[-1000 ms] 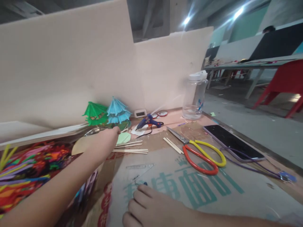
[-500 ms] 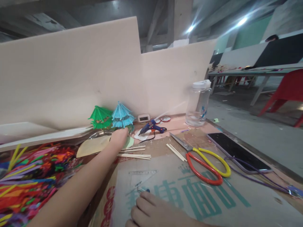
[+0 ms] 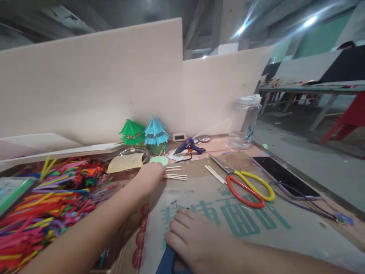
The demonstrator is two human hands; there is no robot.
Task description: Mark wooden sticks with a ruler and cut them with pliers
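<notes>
Left hand [image 3: 149,176] drew back to wooden sticks [image 3: 174,176], grip unclear | right hand [image 3: 196,239] flat, empty, on cardboard [image 3: 242,228]

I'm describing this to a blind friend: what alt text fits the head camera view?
A person's left hand reaches to thin wooden sticks on a cardboard-covered table, while the right hand rests flat nearer the camera. Scissors, a glue gun and paper umbrellas lie around.
</notes>
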